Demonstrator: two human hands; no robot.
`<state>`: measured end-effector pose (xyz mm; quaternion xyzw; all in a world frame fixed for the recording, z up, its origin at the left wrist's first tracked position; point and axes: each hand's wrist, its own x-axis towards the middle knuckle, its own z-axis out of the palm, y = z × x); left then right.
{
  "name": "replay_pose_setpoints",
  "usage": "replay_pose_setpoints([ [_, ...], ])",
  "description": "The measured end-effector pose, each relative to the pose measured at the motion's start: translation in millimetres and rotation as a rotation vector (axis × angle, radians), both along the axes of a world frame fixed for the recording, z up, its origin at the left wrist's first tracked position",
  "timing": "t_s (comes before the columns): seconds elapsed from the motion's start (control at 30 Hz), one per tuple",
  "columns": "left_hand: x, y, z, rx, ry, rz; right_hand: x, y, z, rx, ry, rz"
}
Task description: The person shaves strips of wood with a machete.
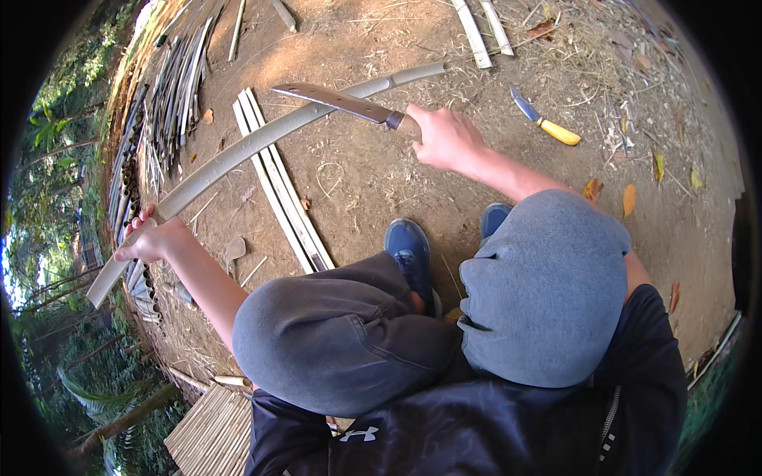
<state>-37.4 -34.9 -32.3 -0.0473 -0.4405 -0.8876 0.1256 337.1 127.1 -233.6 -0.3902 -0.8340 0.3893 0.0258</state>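
Bamboo strip [238,155] in left grip [151,238], machete [341,103] in right grip [444,136]

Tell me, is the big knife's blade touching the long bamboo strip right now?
Cannot tell. In the head view the big knife's blade overlaps the long bamboo strip, held by the left hand, but whether it rests on it or hovers above isn't clear.

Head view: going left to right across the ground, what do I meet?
Left hand gripping the long bamboo strip → flat slats → machete blade → right hand on its handle → yellow-handled knife.
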Motion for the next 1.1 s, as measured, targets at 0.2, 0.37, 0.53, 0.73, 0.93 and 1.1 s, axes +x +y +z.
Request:
replay_pose_setpoints([
  [0.2,-4,-2,-8,-0.018,-0.017,0.038,8,14,-40,-0.044,-0.003,-0.223],
  [0.37,-12,-5,-8,0.003,0.010,-0.003,1,5,-33,0.028,0.037,-0.085],
  [0.53,-7,5,-12,-0.052,0.001,-0.019,14,23,-41,-0.012,-0.060,-0.199],
  [0.73,-7,-3,1,-0.012,0.042,0.015,8,15,-27,0.000,-0.006,-0.083],
  [0.93,-3,5,-1,-0.032,0.080,-0.070,22,39,-44,-0.031,-0.131,-0.248],
  [1.1,11,4,6,-0.048,0.049,-0.044,18,21,-28,-0.049,-0.061,-0.130],
])
